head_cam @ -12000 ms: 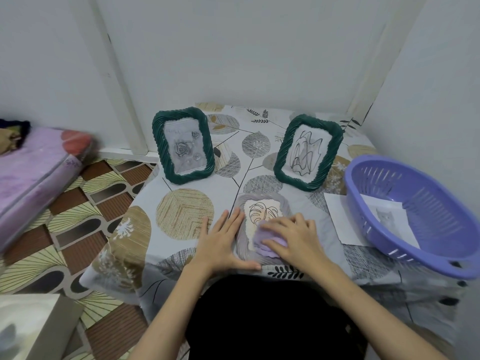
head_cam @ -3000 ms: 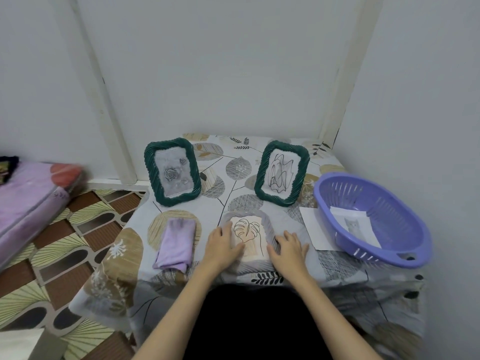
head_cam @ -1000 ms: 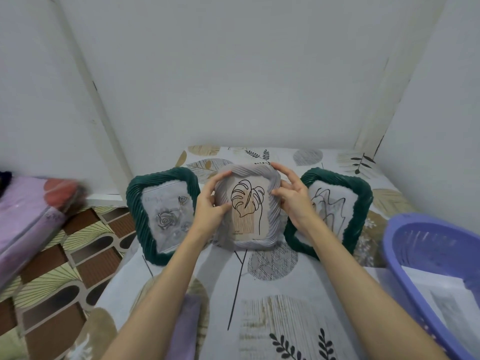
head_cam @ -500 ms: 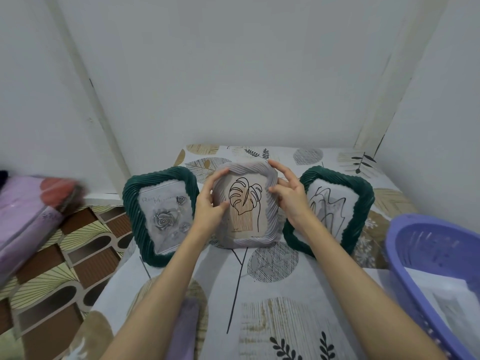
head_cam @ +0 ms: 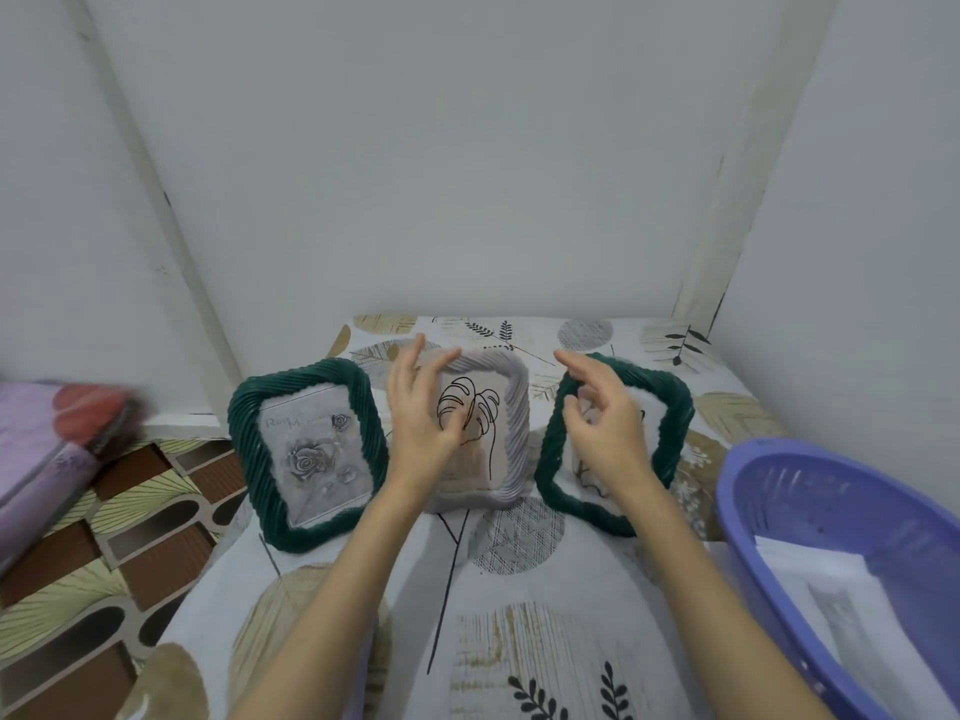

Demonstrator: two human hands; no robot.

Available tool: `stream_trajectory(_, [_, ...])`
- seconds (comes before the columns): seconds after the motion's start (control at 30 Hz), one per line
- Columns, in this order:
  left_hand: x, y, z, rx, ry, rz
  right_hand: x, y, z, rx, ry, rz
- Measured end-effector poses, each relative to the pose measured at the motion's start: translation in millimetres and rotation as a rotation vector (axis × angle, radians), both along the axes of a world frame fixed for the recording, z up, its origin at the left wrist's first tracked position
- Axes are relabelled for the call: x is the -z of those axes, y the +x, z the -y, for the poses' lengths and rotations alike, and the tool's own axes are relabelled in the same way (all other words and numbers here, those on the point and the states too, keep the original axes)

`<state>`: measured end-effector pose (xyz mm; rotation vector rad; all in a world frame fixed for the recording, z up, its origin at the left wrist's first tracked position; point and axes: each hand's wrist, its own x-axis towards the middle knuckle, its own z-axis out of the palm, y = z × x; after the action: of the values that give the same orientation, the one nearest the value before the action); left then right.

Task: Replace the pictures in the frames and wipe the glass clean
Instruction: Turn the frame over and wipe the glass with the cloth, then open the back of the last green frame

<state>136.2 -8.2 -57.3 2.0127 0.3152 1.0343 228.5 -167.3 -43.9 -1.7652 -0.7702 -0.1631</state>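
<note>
Now the grey frame [head_cam: 511, 433], gripped by both hands half a second earlier, has been let go and is seen standing upright near the back of the table [head_cam: 561, 605], between the two green frames. The left hand [head_cam: 423, 428] is held in front of its left edge with fingers loosely spread, nothing grasped; whether it still touches the frame cannot be told. The right hand [head_cam: 605, 433] has been drawn away and hangs relaxed before the right green frame [head_cam: 670, 444], holding nothing. The left green frame [head_cam: 306, 454], showing a grey rose print, is unmoved.

A cloth printed with pale circles and leaf sprigs is spread over the table, which is set into a corner of plain white walls. A brown and cream patterned floor [head_cam: 104, 579] is seen at left.

Each frame is moulded in a twisted, rope-like ridge with rounded corners. A slotted purple plastic basket [head_cam: 753, 491] holding white sheets stands at right.
</note>
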Motion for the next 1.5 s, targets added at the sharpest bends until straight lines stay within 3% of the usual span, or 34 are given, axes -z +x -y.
stream_trajectory(0.1, [2,14,34,0.209,0.045,-0.019,12,-19,34,0.302,0.002,0.166])
stream_trajectory(0.2, [19,36,64,0.396,-0.135,-0.202,36,-29,54,0.520,-0.042,0.167])
stream_trajectory(0.37, [28,54,79,0.457,-0.235,-0.437,49,-20,67,0.369,-0.137,-0.093])
stream_trajectory(0.57, [15,32,80,0.485,-0.217,-0.475,39,-31,73,0.361,-0.100,-0.150])
stream_trajectory(0.7, [1,-11,78,0.554,-0.305,-0.422,23,-58,85,0.306,0.002,-0.145])
stream_trajectory(0.9, [-1,-80,79,0.581,-0.637,-0.243,17,-87,104,0.088,0.002,-0.276])
stream_trajectory(1.0, [-3,-99,89,0.465,-0.614,-0.166,15,-106,103,0.125,-0.132,-0.185])
stream_trajectory(1.13, [-1,-114,110,0.296,-0.349,-0.085,-11,-135,98,0.102,-0.057,-0.029])
stream_trajectory(1.23, [6,-123,127,0.321,-0.282,-0.102,-26,-143,95,0.149,-0.293,0.000])
stream_trajectory(1.33, [8,-131,137,0.378,-0.322,-0.142,-20,-144,102,0.239,-0.496,-0.102])
stream_trajectory(1.5, [-1,-136,134,0.474,-0.478,-0.106,-10,-146,125,0.168,-0.232,-0.368])
